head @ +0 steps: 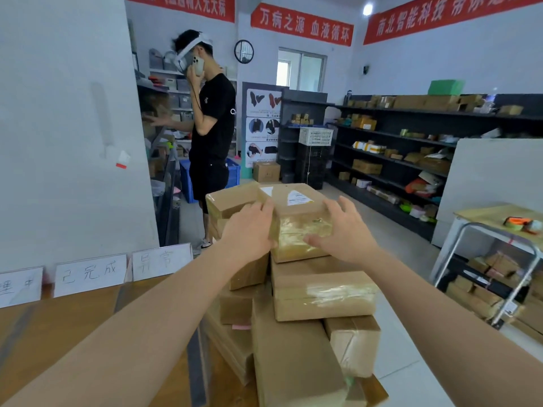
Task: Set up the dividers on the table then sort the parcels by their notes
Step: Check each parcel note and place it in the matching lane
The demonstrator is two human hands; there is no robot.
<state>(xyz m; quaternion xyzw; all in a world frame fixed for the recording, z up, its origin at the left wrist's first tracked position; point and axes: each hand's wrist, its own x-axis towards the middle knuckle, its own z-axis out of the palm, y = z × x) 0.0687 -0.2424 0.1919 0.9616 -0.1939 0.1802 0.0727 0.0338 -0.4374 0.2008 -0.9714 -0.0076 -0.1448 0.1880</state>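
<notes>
A taped cardboard parcel [293, 207] with a white label sits on top of a pile of brown parcels [320, 292] at the table's right end. My left hand [249, 227] holds its left side and my right hand [343, 227] holds its right side, fingers wrapped round the edges. Three white dividers with handwritten characters stand in a row at the back of the wooden table [73, 324]: one at the far left [19, 286], one in the middle [89, 273], one on the right [161, 261].
A person in black stands at the left shelves [210, 121] beyond the table. Dark shelving with parcels [396, 148] lines the right wall. A metal trolley with boxes [493, 277] stands to the right. A blue crate [191, 177] sits on the floor.
</notes>
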